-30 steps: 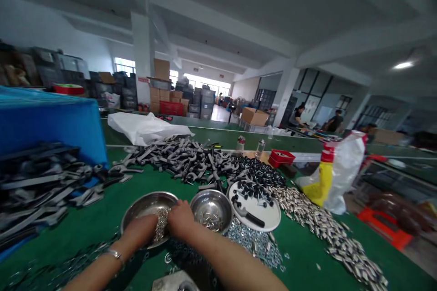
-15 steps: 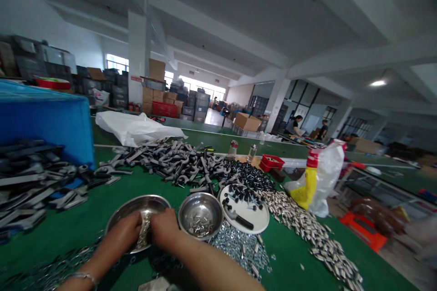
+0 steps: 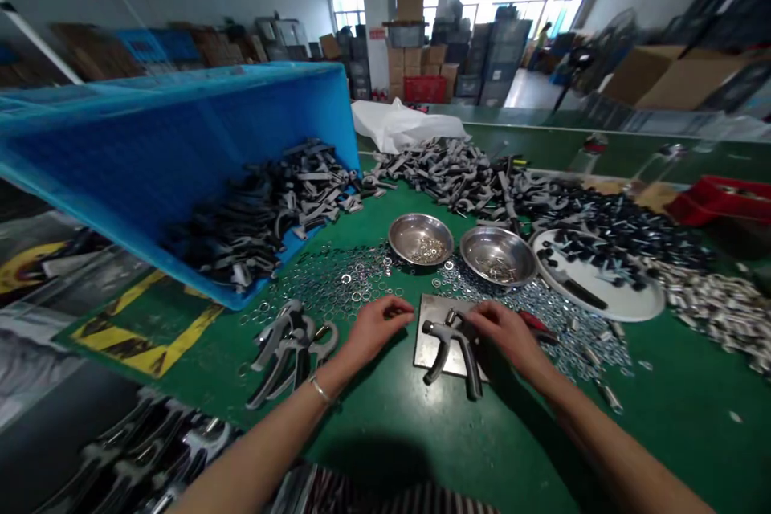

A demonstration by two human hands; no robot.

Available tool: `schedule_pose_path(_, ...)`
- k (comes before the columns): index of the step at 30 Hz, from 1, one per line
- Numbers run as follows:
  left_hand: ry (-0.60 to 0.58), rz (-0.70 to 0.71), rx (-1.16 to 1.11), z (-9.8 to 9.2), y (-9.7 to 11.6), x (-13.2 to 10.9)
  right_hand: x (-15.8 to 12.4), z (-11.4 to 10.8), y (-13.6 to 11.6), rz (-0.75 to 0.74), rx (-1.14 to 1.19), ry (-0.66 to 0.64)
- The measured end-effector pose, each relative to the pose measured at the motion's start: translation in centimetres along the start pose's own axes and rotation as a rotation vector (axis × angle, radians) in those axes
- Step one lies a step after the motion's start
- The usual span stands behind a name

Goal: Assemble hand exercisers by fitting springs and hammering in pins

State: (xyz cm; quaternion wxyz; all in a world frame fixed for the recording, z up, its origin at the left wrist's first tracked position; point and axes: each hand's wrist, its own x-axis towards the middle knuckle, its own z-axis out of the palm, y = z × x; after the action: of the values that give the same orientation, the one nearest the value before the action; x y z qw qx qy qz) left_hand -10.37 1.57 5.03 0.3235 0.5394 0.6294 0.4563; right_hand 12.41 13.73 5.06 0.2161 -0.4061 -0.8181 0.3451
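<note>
**Pinch and press**

My right hand (image 3: 509,333) pinches the top of a grey two-handled squeeze tool (image 3: 444,331). The fingers are bent and pressed close together. The tool lies on one flat square metal plate (image 3: 434,309) on the green table (image 3: 391,418), right in front of me.

My left hand (image 3: 377,325) is just beside that plate. Its fingers are curled, with the tips down on the table. I cannot tell if they pinch anything. One thin silver bracelet (image 3: 319,390) is on that wrist.

Little silver metal rings (image 3: 337,285) lie all around, too many to count. Behind them two round shiny steel bowls (image 3: 403,229) stand side by side with small metal bits inside. Next to them, one round white plate (image 3: 632,307) holds small black pieces.

To my left lies a tangle of finished grey squeeze tools (image 3: 289,345), about three. One big blue plastic bin (image 3: 181,144) is tipped on its side, and grey handles (image 3: 271,209) spill out. One red tray (image 3: 716,197) sits far to the right.

A small red sign (image 3: 377,34) on the white pillar is too small to read.
</note>
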Motion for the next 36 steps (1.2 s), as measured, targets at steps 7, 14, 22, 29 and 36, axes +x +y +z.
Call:
schedule_pose_path(7,-0.171,0.182,0.277,5.3,-0.1,-2.0,-7.8,3.1,2.6,-0.142,-0.048,0.143)
schedule_pose_path(14,-0.234,0.364,0.636,7.8,-0.8,-0.4,-6.6,4.3,3.4,-0.345,-0.136,0.161)
schedule_pose_path(22,-0.321,0.517,0.758,6.9,-1.3,-1.3,-6.7,4.5,3.3,-0.416,-0.297,0.153)
schedule_pose_path(29,-0.362,0.595,0.790,6.0,-1.6,-2.8,-7.5,4.3,3.2,-0.519,-0.415,0.100)
schedule_pose_path(36,-0.390,0.669,0.898,5.7,-1.5,-4.2,-10.5,3.4,3.7,-0.669,-0.749,-0.078)
